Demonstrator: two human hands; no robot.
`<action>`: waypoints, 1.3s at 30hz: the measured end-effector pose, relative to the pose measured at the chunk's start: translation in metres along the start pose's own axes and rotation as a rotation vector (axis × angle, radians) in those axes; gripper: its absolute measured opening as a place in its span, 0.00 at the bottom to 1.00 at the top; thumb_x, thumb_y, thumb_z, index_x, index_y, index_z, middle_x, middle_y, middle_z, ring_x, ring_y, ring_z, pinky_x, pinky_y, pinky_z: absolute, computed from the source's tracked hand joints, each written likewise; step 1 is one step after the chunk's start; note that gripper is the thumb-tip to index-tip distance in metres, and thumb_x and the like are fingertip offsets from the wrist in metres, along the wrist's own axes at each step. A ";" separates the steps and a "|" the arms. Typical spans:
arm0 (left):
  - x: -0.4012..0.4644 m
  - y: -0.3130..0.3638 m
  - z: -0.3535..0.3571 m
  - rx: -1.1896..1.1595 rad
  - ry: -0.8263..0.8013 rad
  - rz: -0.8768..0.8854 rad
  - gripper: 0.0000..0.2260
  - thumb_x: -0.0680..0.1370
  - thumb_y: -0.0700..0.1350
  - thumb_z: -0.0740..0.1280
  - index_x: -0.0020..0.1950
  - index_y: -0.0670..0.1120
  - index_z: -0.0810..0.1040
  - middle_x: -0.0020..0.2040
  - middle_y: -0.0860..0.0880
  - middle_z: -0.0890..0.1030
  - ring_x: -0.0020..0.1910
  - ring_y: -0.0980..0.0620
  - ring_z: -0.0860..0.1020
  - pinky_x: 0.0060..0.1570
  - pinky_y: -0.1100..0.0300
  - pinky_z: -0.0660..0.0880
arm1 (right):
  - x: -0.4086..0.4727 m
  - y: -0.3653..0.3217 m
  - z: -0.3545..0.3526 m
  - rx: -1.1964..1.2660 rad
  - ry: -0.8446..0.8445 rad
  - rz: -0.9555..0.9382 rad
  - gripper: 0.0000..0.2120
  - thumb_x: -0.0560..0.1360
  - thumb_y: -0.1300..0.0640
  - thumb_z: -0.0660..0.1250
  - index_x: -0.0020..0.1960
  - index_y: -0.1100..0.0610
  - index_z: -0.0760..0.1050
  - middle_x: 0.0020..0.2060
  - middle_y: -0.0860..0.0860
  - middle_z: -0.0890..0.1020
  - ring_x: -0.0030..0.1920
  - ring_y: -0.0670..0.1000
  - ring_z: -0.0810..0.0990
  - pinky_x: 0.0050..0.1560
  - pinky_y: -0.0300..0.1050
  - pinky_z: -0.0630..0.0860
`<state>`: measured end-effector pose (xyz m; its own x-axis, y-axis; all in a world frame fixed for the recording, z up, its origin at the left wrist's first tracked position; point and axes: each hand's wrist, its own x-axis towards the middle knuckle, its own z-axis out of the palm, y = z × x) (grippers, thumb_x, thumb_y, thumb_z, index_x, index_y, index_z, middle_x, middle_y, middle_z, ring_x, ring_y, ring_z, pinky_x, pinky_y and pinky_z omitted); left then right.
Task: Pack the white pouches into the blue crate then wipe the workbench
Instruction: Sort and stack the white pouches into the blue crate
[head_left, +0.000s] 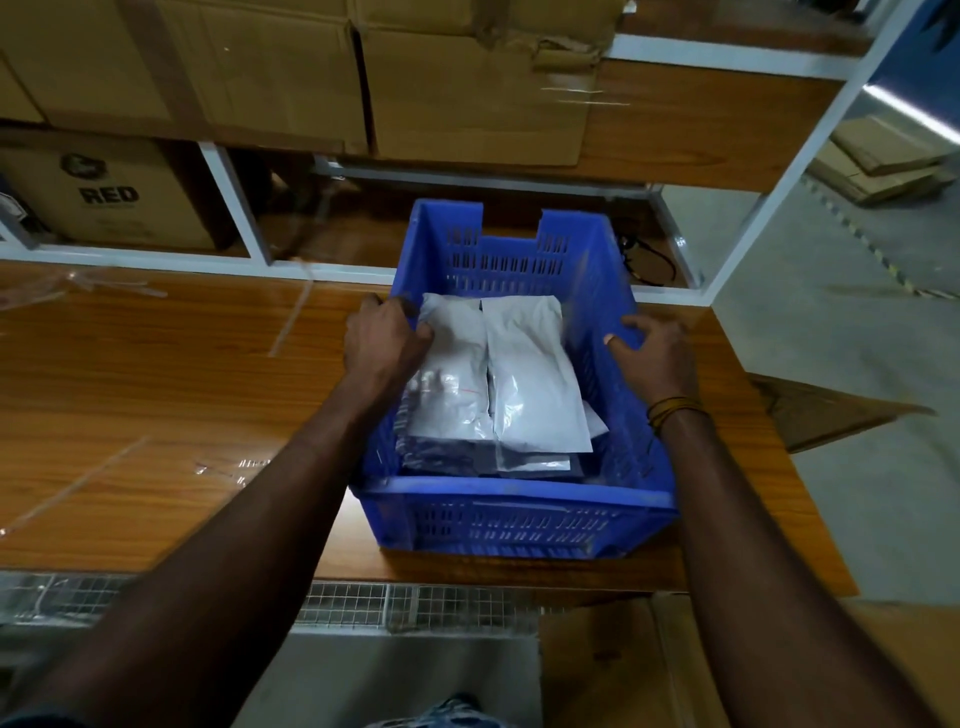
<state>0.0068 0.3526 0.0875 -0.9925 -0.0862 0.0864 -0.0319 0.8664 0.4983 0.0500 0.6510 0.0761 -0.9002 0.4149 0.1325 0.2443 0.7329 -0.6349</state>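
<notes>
A blue slotted crate (511, 512) stands on the wooden workbench (156, 374), right of centre. Several white pouches (530, 374) lie stacked inside it, the top two side by side. My left hand (382, 343) grips the crate's left rim, its fingers curled over the edge and touching the left pouch. On the crate's right rim rests my right hand (654, 353), fingers spread over the outer wall, a brown band on its wrist.
Cardboard boxes (322, 73) fill the shelf above the bench, and a box marked RED (109, 197) sits lower left. Clear plastic wrap (78, 286) lies on the bench's left side. A black cable (649, 260) lies behind the crate. More cardboard (623, 665) stands below right.
</notes>
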 end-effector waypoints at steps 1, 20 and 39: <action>-0.001 0.000 -0.001 0.013 -0.006 -0.015 0.19 0.76 0.54 0.67 0.65 0.50 0.77 0.63 0.41 0.74 0.58 0.39 0.75 0.59 0.46 0.74 | 0.001 0.002 0.001 0.000 -0.015 -0.006 0.22 0.73 0.48 0.72 0.65 0.56 0.78 0.61 0.61 0.78 0.60 0.61 0.77 0.61 0.57 0.76; -0.044 -0.025 -0.029 -0.357 -0.023 0.099 0.17 0.70 0.59 0.64 0.58 0.59 0.80 0.58 0.47 0.80 0.38 0.49 0.80 0.34 0.59 0.76 | -0.106 -0.016 -0.015 0.127 0.197 0.000 0.14 0.76 0.56 0.71 0.61 0.59 0.81 0.60 0.57 0.76 0.61 0.54 0.76 0.58 0.37 0.69; -0.160 -0.045 -0.097 -0.666 -0.488 0.601 0.08 0.78 0.46 0.68 0.55 0.54 0.83 0.53 0.51 0.81 0.47 0.42 0.80 0.46 0.53 0.77 | -0.423 -0.087 -0.071 -0.016 0.737 0.367 0.12 0.75 0.57 0.72 0.58 0.54 0.82 0.55 0.54 0.80 0.55 0.45 0.77 0.58 0.34 0.71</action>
<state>0.1787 0.2795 0.1353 -0.7673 0.6115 0.1933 0.4113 0.2379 0.8799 0.4348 0.4502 0.1300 -0.2954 0.8731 0.3879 0.4874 0.4869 -0.7248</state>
